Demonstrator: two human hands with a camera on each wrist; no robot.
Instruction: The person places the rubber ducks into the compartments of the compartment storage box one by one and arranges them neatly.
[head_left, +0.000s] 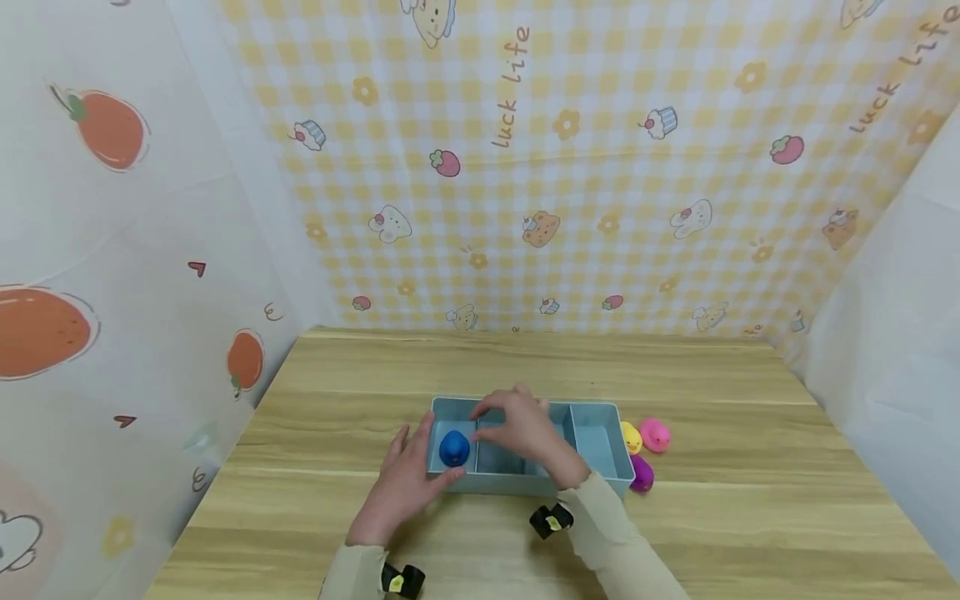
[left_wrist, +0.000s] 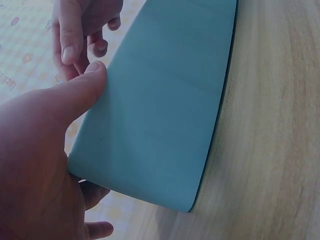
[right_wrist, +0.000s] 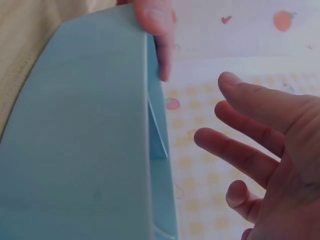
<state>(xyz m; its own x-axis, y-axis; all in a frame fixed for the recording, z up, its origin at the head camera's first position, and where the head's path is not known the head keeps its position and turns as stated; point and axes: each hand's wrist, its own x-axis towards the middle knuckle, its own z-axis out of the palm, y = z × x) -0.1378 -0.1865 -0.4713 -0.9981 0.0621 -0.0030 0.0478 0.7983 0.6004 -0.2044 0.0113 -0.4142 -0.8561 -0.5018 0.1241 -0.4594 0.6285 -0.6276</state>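
Note:
A light-blue divided box (head_left: 597,440) lies lengthwise on the table. In its leftmost compartment sits a blue rubber duck (head_left: 454,450). My left hand (head_left: 405,483) holds the box's left end, thumb at the front rim and fingers round the end wall. The left wrist view shows that thumb against the edge of the box's outer wall (left_wrist: 155,110). Over the compartments beside the duck hovers my right hand (head_left: 525,425). In the right wrist view, its loosely bent fingers (right_wrist: 240,152) are spread apart and hold nothing. Part of the box's middle is hidden beneath it.
Right of the box, against or near its end, lie a yellow duck (head_left: 632,437), a pink duck (head_left: 656,435) and a purple duck (head_left: 641,473). The wooden table (head_left: 750,500) meets a checked cloth backdrop (head_left: 570,192) behind and a pale printed sheet (head_left: 172,217) at left.

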